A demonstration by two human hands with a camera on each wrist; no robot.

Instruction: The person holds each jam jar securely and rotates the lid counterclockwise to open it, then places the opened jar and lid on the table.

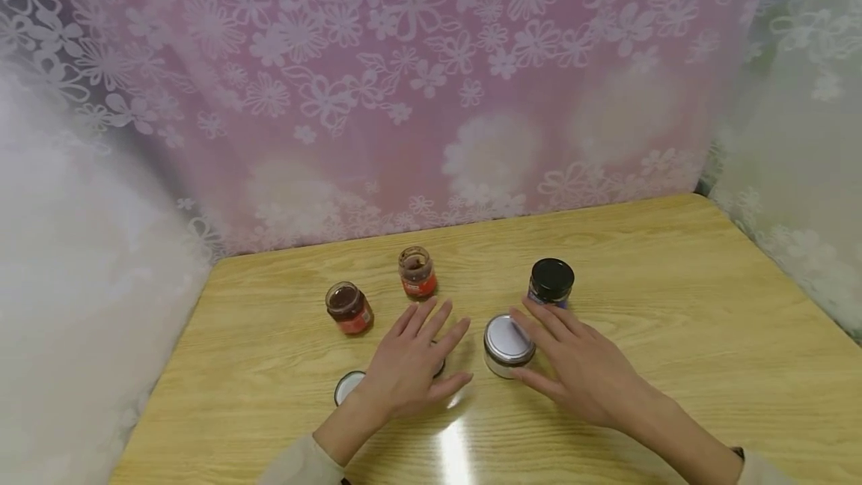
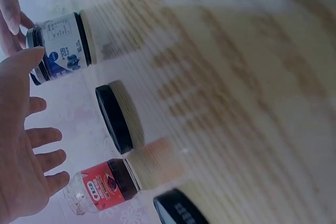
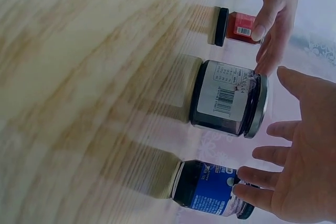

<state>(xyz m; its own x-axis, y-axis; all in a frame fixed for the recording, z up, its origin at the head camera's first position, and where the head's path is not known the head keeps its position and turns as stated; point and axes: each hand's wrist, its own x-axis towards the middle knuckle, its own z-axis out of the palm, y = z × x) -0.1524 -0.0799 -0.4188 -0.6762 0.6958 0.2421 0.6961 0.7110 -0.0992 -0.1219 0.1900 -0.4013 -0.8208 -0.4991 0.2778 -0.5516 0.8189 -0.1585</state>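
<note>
My left hand [image 1: 407, 369], fingers spread and fairly straight, hovers over the table and partly covers two loose jar lids. One lid [image 1: 348, 386] shows its pale inside by the wrist; the other [image 1: 440, 360] peeks out between thumb and forefinger. On the right side, my right hand [image 1: 584, 369] has its fingers extended beside a jar with a silver lid [image 1: 509, 343]. Its fingertips overlap that lid in the head view, and the right wrist view shows a barcode label [image 3: 223, 97] on the jar. Just behind stands a blue-labelled jar [image 3: 212, 188] with a black lid [image 1: 552, 277].
Two lidless jars with red labels stand beyond the left hand, one dark-filled jar [image 1: 349, 310] at left and one smeared, emptier-looking jar [image 1: 417, 279] farther back. The wooden table [image 1: 680, 283] ends at a pink floral curtain [image 1: 431, 96].
</note>
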